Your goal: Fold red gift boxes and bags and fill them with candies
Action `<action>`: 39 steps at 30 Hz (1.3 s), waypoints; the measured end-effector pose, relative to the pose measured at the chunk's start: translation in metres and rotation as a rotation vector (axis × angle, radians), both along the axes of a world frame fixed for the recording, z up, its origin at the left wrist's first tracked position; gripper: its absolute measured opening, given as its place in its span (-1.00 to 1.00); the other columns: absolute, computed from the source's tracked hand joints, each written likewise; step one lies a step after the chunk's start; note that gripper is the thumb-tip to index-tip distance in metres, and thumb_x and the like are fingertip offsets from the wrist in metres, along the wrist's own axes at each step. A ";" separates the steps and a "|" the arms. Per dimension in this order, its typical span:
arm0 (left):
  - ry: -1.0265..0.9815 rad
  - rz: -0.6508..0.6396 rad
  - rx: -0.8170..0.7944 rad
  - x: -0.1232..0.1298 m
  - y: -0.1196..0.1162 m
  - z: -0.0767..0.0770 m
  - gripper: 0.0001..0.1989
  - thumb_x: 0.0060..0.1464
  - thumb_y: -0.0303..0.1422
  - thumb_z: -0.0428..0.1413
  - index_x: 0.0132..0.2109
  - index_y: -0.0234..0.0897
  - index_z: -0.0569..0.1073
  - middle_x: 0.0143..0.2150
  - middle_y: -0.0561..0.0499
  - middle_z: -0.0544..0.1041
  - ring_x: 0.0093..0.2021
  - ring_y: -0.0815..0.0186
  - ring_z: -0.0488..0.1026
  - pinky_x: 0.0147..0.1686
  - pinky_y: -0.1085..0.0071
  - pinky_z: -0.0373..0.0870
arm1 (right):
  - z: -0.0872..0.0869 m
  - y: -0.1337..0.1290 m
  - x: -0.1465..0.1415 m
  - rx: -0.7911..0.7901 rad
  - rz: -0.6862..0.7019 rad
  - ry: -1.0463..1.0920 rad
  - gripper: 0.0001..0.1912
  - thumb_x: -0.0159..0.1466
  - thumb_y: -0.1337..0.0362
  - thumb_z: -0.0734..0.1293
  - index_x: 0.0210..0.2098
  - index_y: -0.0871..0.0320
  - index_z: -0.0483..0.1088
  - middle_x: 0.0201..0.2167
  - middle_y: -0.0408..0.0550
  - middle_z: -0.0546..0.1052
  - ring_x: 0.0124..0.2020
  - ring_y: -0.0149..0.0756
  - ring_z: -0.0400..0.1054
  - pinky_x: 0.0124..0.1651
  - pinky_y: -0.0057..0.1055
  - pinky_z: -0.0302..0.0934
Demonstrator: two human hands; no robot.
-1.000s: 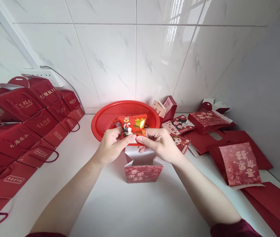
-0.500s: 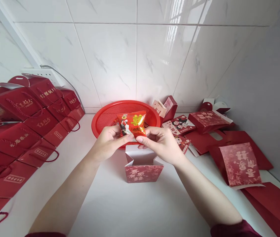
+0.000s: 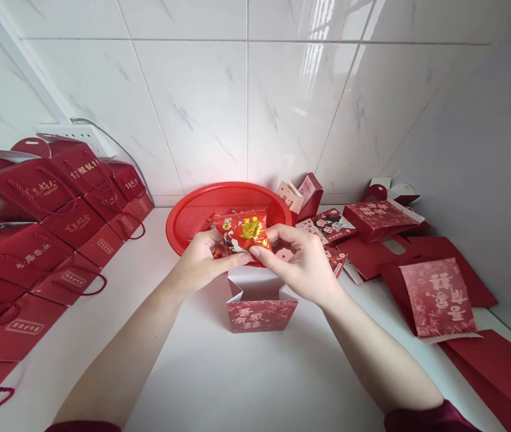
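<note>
Between my two hands is a small puffed candy packet (image 3: pixel 242 230), red and shiny with gold lettering and a printed figure. My left hand (image 3: pixel 203 258) pinches its left end, and my right hand (image 3: pixel 302 261) pinches the right end, thumbs on the near side. Just below the packet an open red gift box (image 3: pixel 262 316) with pale lettering stands on the white table, its flaps up and its grey-white inside showing. Behind the hands is a red mesh basket (image 3: pixel 187 207) with small wrapped pieces in it, partly hidden by the packet.
Rows of red gift boxes with rope handles (image 3: pixel 72 225) fill the left side. To the right lie folded red cartons (image 3: pixel 438 297), a pink-red box (image 3: pixel 379 219) and printed small boxes (image 3: pixel 331 225). A tiled wall (image 3: pixel 192 108) with a socket strip (image 3: pixel 86 137) closes the back.
The packet, still in both hands, has tipped and lowered a little, with its lettering now more slanted. More of the basket's contents shows behind it. The open box stays put.
</note>
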State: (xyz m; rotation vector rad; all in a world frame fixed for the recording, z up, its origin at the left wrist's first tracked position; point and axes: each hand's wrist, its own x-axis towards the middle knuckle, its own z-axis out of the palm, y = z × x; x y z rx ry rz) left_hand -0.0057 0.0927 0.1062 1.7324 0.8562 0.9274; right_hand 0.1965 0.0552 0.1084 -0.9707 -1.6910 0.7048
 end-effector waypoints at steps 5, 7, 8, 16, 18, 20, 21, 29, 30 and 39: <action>-0.177 -0.082 0.022 -0.001 0.000 0.002 -0.80 0.05 -0.38 0.31 -0.13 -0.23 0.60 -0.07 -0.03 0.64 -0.09 0.23 0.56 -0.04 0.38 0.50 | 0.007 -0.011 0.001 0.203 -0.071 -0.142 -0.90 0.27 0.28 0.39 -0.36 0.18 0.46 -0.43 -0.13 0.54 -0.42 -0.37 0.38 -0.33 -0.43 0.21; -0.187 -0.076 0.020 -0.001 -0.001 0.002 -0.82 0.04 -0.40 0.31 -0.15 -0.22 0.62 -0.11 -0.02 0.65 -0.12 0.25 0.57 -0.08 0.41 0.51 | 0.009 -0.013 0.003 0.199 -0.053 -0.175 -0.87 0.30 0.28 0.37 -0.37 0.19 0.46 -0.43 -0.12 0.53 -0.41 -0.37 0.37 -0.32 -0.44 0.19; -0.187 -0.073 0.019 -0.001 -0.001 0.002 -0.82 0.04 -0.40 0.31 -0.16 -0.22 0.63 -0.12 -0.02 0.65 -0.13 0.24 0.58 -0.10 0.42 0.52 | 0.010 -0.013 0.003 0.189 -0.046 -0.187 -0.85 0.31 0.27 0.36 -0.37 0.20 0.46 -0.43 -0.12 0.52 -0.41 -0.37 0.36 -0.32 -0.44 0.18; -0.163 -0.083 0.035 -0.003 -0.002 0.001 -0.77 0.07 -0.42 0.29 -0.08 -0.20 0.63 -0.10 -0.02 0.66 -0.09 0.21 0.58 -0.09 0.40 0.52 | 0.009 -0.007 0.004 0.122 0.012 -0.186 -0.78 0.34 0.22 0.33 -0.41 0.18 0.36 -0.48 -0.18 0.40 -0.45 -0.43 0.24 -0.37 -0.47 0.10; -0.140 -0.063 0.037 -0.004 -0.001 0.001 -0.77 0.07 -0.41 0.29 -0.08 -0.22 0.63 -0.11 -0.04 0.66 -0.10 0.19 0.59 -0.09 0.37 0.53 | 0.006 -0.004 0.004 0.133 0.022 -0.156 -0.75 0.33 0.22 0.34 -0.44 0.17 0.31 -0.50 -0.21 0.35 -0.47 -0.45 0.19 -0.39 -0.49 0.08; -0.124 -0.023 0.046 -0.005 0.000 0.002 -0.78 0.06 -0.39 0.30 -0.10 -0.24 0.63 -0.11 -0.05 0.66 -0.10 0.17 0.59 -0.08 0.33 0.53 | 0.004 -0.002 0.003 0.142 0.034 -0.125 -0.75 0.32 0.21 0.34 -0.44 0.16 0.30 -0.49 -0.22 0.34 -0.47 -0.46 0.18 -0.38 -0.51 0.10; -0.122 0.000 0.056 -0.006 0.001 0.002 -0.78 0.06 -0.38 0.30 -0.10 -0.25 0.63 -0.11 -0.05 0.66 -0.11 0.16 0.59 -0.07 0.32 0.53 | 0.004 -0.001 0.002 0.140 0.036 -0.111 -0.76 0.32 0.20 0.35 -0.43 0.16 0.30 -0.47 -0.21 0.35 -0.45 -0.46 0.20 -0.38 -0.51 0.11; 0.071 0.242 0.198 0.000 -0.002 0.007 -0.74 -0.04 -0.29 0.36 -0.17 -0.26 0.65 -0.18 -0.02 0.67 -0.16 0.16 0.58 -0.13 0.33 0.54 | 0.010 0.003 0.003 0.050 0.115 -0.005 -0.71 0.28 0.06 0.38 -0.18 0.14 0.36 -0.26 -0.16 0.50 -0.30 -0.39 0.36 -0.23 -0.48 0.23; 0.111 0.252 0.216 0.001 -0.003 0.007 -0.74 -0.05 -0.28 0.36 -0.18 -0.25 0.65 -0.20 0.00 0.67 -0.17 0.16 0.59 -0.17 0.35 0.54 | 0.010 0.003 0.004 0.042 0.119 -0.001 -0.70 0.28 0.05 0.38 -0.17 0.14 0.36 -0.25 -0.16 0.50 -0.30 -0.40 0.36 -0.23 -0.48 0.23; 0.214 0.127 0.219 0.009 -0.010 0.008 -0.65 0.08 -0.16 0.26 0.01 -0.12 0.53 -0.02 -0.01 0.60 -0.01 0.17 0.54 -0.02 0.35 0.50 | 0.011 0.001 0.016 0.085 0.026 0.024 -0.73 0.33 0.06 0.32 -0.32 0.15 0.33 -0.40 -0.18 0.43 -0.38 -0.40 0.30 -0.31 -0.47 0.19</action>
